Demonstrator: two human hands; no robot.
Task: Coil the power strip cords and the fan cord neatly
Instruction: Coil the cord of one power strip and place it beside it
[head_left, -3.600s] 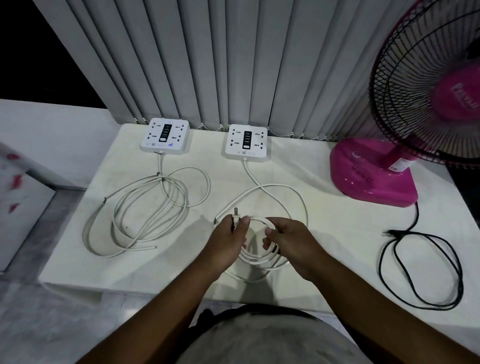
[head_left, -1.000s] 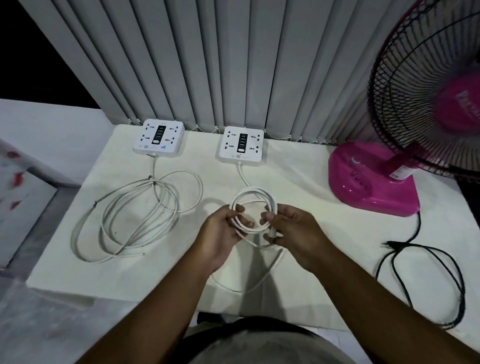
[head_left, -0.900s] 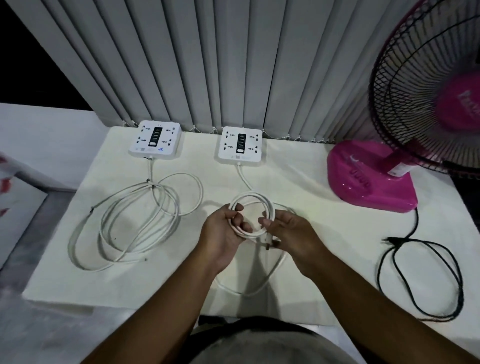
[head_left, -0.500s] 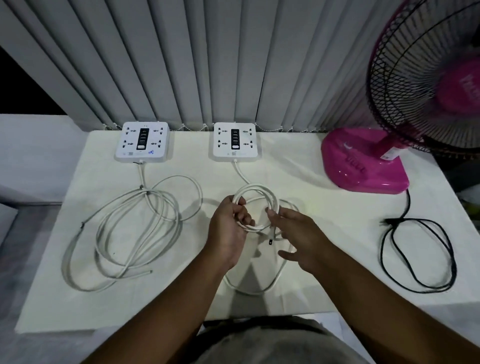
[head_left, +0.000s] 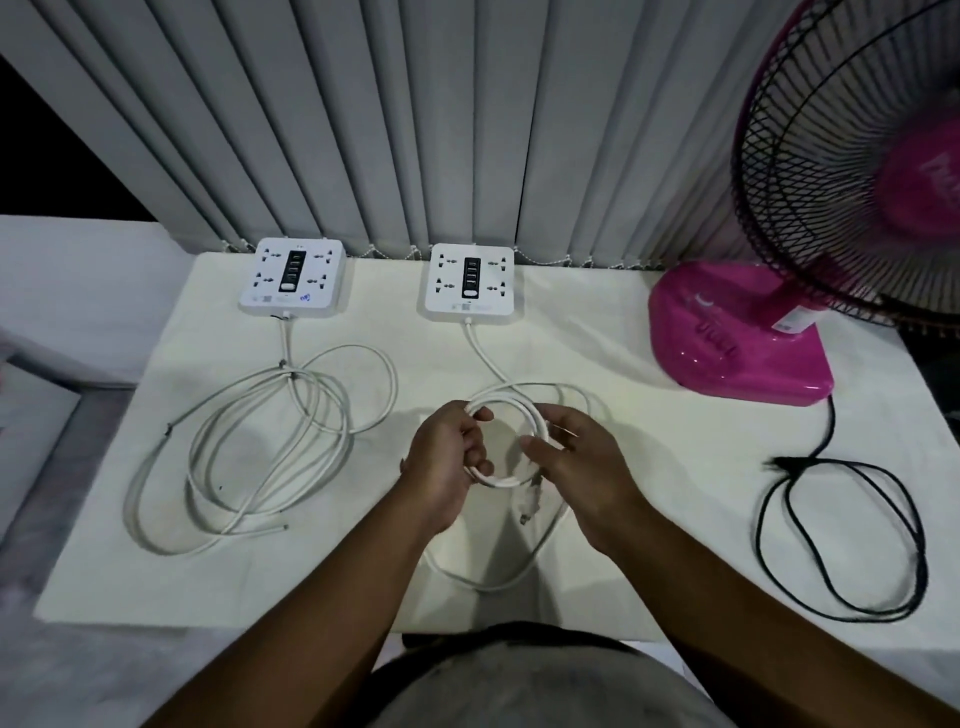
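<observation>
At the middle of the table (head_left: 649, 519), near its front edge, the left hand (head_left: 447, 460) grips the left side of a small white coil (head_left: 511, 408), fingers curled round the bundled loops. The right hand (head_left: 584, 465) pinches the right side of the same coil between thumb and fingers. Whether the coil touches the table or is held just off it, I cannot tell. Its cord runs back to the right power strip (head_left: 471, 284), which lies flat by the blinds (head_left: 415, 130). A plug (head_left: 530, 501), blurred, hangs below the coil between the two hands. One slack loop (head_left: 488, 579) of the same cord trails toward the front edge, uncoiled. Left of the hands and apart from them, the left power strip (head_left: 292, 278) lies flat; its white cord (head_left: 270, 452) sprawls in wide, uneven loops across the table, one bare end pointing right. On the right side stands a pink fan base (head_left: 737, 338), with the black wire fan cage (head_left: 841, 156) above it. From the rear of the base the black fan cord (head_left: 841, 545) runs forward and lies in a loose double loop, well apart from both hands.
</observation>
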